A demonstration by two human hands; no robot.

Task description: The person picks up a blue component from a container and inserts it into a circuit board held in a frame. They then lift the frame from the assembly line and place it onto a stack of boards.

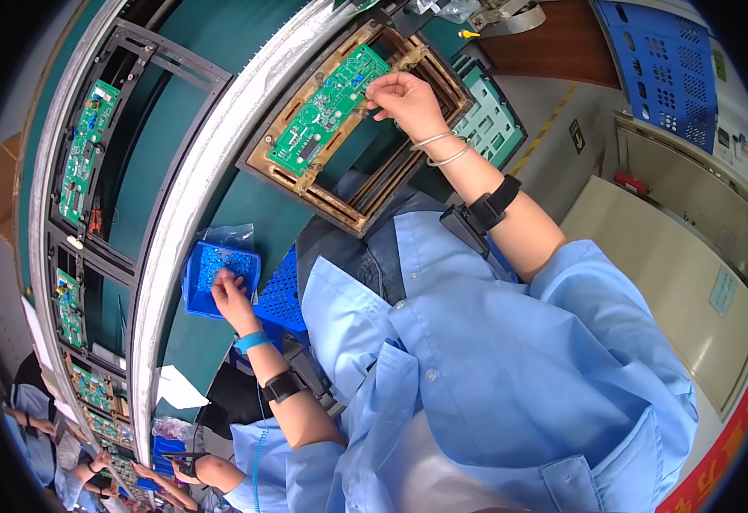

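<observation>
A green circuit board (321, 120) with several parts on it sits in a worn tan-brown frame (340, 214). Over the board's right edge is my right hand (410, 104), thumb and index finger pinched together; what lies between the fingertips is too small to make out. My left hand (234, 306) reaches into a blue bin (193, 295) holding many small blue components (212, 256). Its fingers are drawn together at those components, and I cannot see clearly what they hold. A blue strap with a cord circles my left wrist.
Left of a pale metal rail (188, 158), a line of dark frames carries more green boards (90, 154). A light-green slotted panel (492, 120) stands right of my frame. A blue perforated basket (282, 295) is beside the bin. Other people's arms (169, 487) work at the lower left.
</observation>
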